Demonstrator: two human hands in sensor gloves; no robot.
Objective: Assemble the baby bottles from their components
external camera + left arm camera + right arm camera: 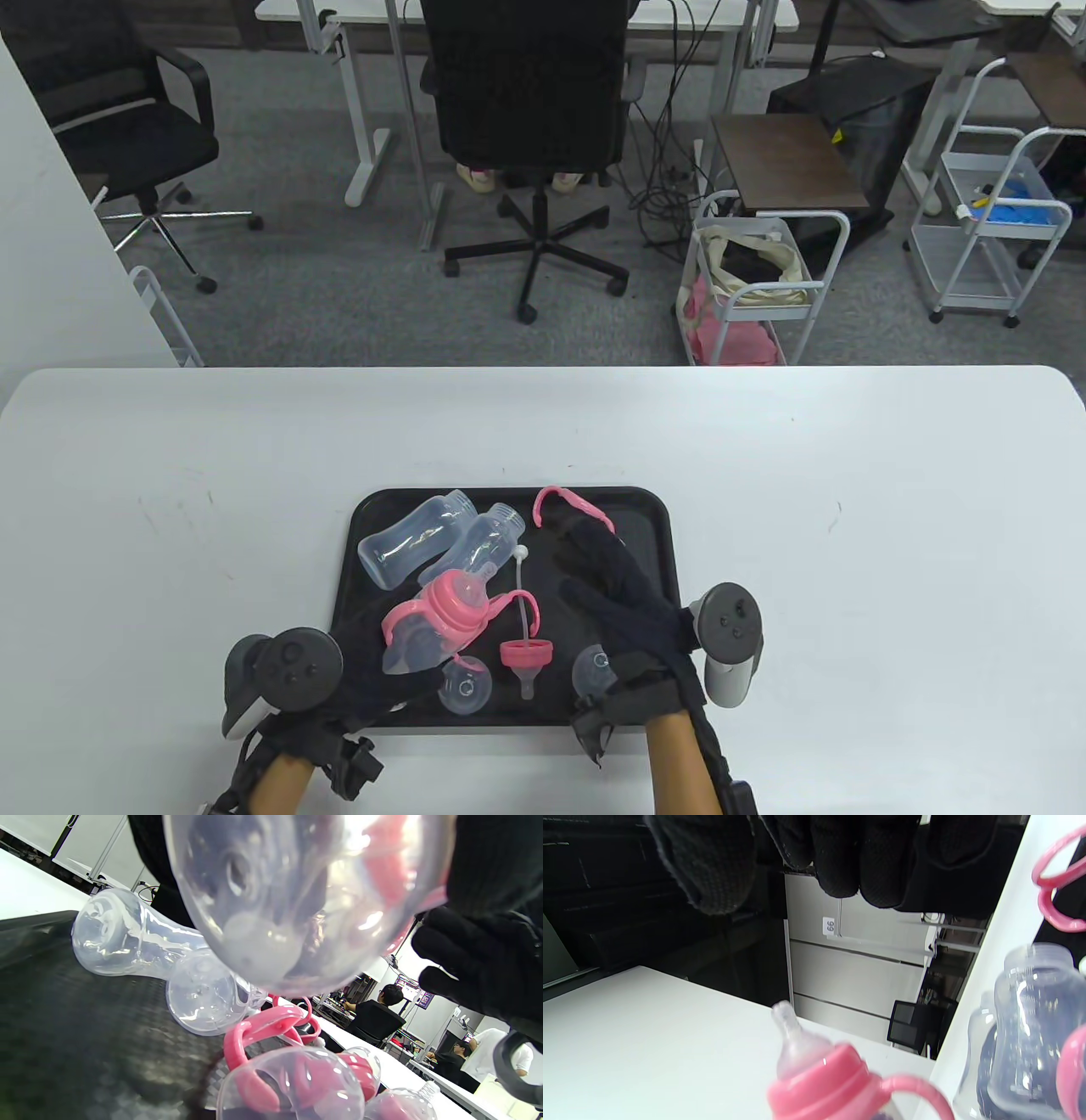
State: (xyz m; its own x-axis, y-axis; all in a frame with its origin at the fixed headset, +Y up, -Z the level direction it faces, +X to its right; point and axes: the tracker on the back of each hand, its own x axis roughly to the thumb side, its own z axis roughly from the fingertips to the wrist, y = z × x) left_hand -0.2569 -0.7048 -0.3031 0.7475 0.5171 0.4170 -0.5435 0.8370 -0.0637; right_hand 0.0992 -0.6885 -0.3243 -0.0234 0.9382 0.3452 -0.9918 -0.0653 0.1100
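A black tray [657, 543] holds the parts. My left hand [399, 679] grips a clear bottle with a pink collar and handles [445, 607], tilted at the tray's near left. Its clear base [297, 899] fills the left wrist view. My right hand [585, 552] hovers flat over the tray's middle, holding nothing, with its fingertips near a loose pink handle ring [564, 499]. Its fingers [848, 861] hang free. Two clear bottle bodies [413, 539] [482, 543] lie at the far left. A pink collar with nipple and straw [526, 655] lies between two clear caps [465, 686] [594, 671].
The tray sits near the front edge of a wide white table [848, 509]. Beyond the far edge stand a black office chair [530, 93] and a white wire cart [764, 289]. A pink collar with a bare nipple [814, 1073] shows low in the right wrist view.
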